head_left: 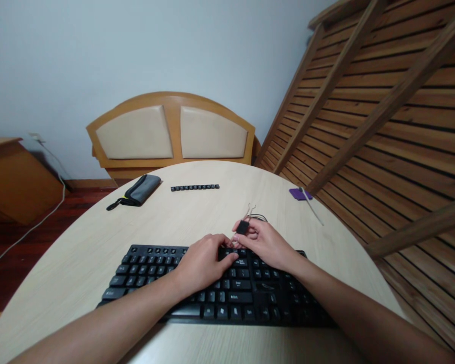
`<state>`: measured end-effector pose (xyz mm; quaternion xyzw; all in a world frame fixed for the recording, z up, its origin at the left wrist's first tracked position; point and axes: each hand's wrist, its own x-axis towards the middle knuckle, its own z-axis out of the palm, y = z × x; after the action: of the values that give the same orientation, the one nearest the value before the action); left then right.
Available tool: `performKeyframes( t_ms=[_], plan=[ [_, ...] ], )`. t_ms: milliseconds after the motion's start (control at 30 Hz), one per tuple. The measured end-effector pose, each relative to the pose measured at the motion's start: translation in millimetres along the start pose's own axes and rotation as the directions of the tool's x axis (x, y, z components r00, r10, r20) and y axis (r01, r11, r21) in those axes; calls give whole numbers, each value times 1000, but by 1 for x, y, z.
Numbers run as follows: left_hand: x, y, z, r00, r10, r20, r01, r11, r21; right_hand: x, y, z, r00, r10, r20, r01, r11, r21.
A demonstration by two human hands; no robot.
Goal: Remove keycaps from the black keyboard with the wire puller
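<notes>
A black full-size keyboard (238, 297) lies across the near part of the round table. My right hand (263, 241) is above its back edge, closed on a wire keycap puller (242, 227) with a black handle. The thin wire prongs point up and away from me. Over the upper keys rests my left hand (207, 258), thumb and fingers apart, its fingertips close to my right fingers. Part of the top key row is hidden beneath both hands. Farther back, a straight row of loose black keycaps (195, 187) lies on the tabletop.
A grey zip pouch (142, 189) lies at the back left of the table (79, 237). On the right, a thin pale stick (313, 207) rests partly on a purple pad (299, 194). A black cable (258, 217) shows behind my right hand. Slatted wood (402, 126) stands beside the table.
</notes>
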<state>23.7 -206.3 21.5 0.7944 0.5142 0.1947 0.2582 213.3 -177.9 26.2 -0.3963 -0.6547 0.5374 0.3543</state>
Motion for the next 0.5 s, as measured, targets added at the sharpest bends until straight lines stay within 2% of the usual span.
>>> performKeyframes(
  t_ms=[333, 500],
  plan=[
    [1, 0, 0, 1000, -7, 6, 7, 1000, 14, 2, 8, 2, 999, -9, -42, 7, 999, -32],
    [0, 0, 0, 1000, -19, 16, 19, 1000, 12, 2, 8, 1, 999, -41, -7, 40, 995, -95]
  ],
)
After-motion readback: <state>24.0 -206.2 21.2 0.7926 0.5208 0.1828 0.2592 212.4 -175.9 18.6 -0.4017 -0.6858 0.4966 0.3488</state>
